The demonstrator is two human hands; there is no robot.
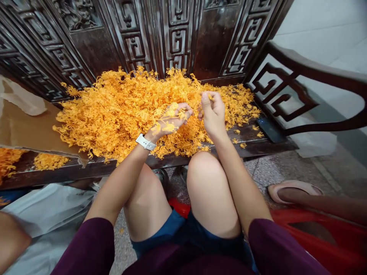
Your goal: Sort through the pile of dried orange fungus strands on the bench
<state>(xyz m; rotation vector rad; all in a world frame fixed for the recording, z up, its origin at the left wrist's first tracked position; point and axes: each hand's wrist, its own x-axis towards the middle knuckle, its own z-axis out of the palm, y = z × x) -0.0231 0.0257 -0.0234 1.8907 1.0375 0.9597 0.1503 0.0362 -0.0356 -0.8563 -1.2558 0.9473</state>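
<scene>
A large heap of small orange plastic-looking pieces (114, 110) with thin, stringy parts lies on a dark wooden bench (246, 149). Over the heap's front middle, my left hand (173, 118) is curled, with several orange pieces resting on and in it; a white watch band (145, 141) circles that wrist. Close to its right, my right hand (212, 110) is closed, thumb against the fingers, with a bit of orange showing at the fingertips. The two hands are slightly apart.
Carved wooden panels (212, 46) rise behind the heap. Cardboard (31, 122) stands at the left, with more orange pieces beyond. A dark phone (271, 129) lies by the armrest (321, 68). People's legs show at both sides, beside a red stool (338, 233).
</scene>
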